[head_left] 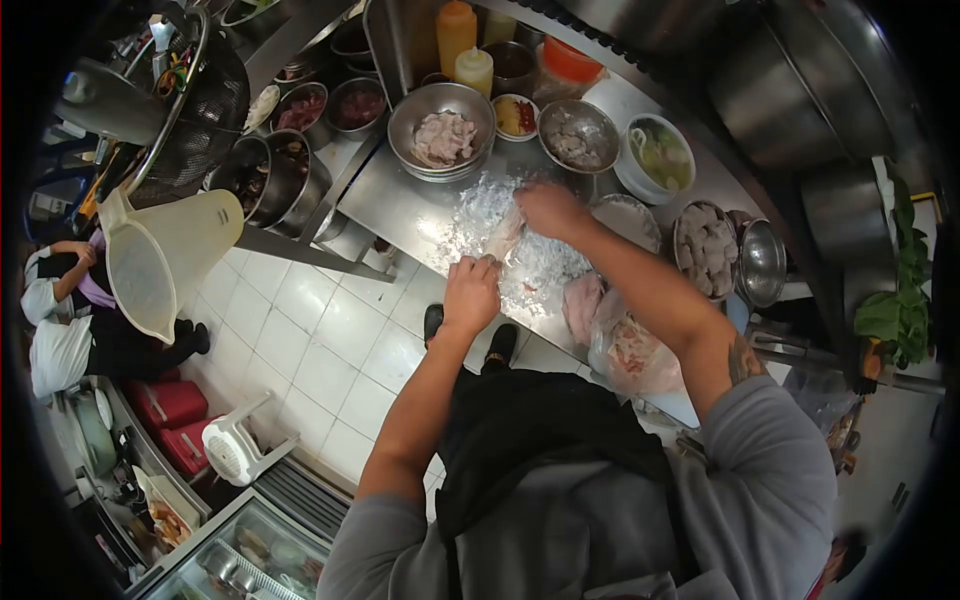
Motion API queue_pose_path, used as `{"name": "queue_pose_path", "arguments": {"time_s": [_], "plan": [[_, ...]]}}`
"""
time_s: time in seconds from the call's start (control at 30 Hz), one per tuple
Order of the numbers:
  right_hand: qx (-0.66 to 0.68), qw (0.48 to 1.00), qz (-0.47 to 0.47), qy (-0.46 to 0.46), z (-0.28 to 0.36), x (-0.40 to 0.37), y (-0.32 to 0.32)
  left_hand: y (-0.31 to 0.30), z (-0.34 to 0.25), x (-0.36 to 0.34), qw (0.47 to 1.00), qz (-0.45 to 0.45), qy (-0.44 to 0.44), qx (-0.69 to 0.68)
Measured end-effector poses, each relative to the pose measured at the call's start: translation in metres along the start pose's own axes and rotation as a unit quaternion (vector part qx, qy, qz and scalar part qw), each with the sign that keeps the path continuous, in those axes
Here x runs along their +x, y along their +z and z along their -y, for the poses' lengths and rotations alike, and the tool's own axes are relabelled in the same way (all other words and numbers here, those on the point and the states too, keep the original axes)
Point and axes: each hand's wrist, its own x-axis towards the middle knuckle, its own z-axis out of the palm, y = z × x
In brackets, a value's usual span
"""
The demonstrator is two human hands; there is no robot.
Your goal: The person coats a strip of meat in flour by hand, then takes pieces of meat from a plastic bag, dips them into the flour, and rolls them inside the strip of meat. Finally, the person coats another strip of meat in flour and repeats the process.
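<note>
My left hand (471,293) and my right hand (550,209) each grip one end of a long pale floured piece of food (503,237). It lies across a patch of white flour (535,262) spread on the steel counter (395,205). A steel bowl of pale raw pieces (442,135) stands just beyond the flour. Raw meat in a clear plastic bag (632,352) lies at the counter's near edge, by my right forearm.
Bowls of ingredients ring the work spot: a grey mix (578,133), a white bowl of greens (658,153), a tray of pale lumps (705,247). Sauce bottles (456,32) stand at the back. A plastic jug (160,255) hangs left. Another person (70,320) crouches on the tiled floor.
</note>
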Motion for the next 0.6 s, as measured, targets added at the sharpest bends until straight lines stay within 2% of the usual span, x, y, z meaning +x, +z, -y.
{"name": "queue_pose_path", "arguments": {"time_s": [0.1, 0.23, 0.33, 0.43, 0.53, 0.6], "plan": [[0.024, 0.996, 0.077, -0.035, 0.023, -0.015, 0.017, 0.005, 0.002, -0.015, 0.999, 0.036, -0.01, 0.024], [0.086, 0.996, -0.02, 0.009, 0.041, -0.034, 0.026, -0.002, -0.002, -0.021, 0.999, 0.018, 0.0, 0.037], [0.073, 0.997, -0.004, 0.001, 0.042, -0.041, 0.032, -0.002, -0.002, -0.032, 0.998, 0.04, -0.002, 0.041], [0.1, 0.994, -0.024, 0.031, 0.04, -0.045, 0.017, -0.008, -0.005, -0.036, 0.999, 0.033, -0.011, 0.038], [0.171, 0.972, -0.149, 0.057, 0.019, -0.055, -0.011, -0.02, 0.001, -0.042, 1.0, -0.001, -0.02, -0.004], [0.227, 0.946, -0.179, 0.149, -0.003, -0.063, -0.03, -0.031, 0.01, -0.051, 0.998, -0.038, -0.046, -0.011]]}}
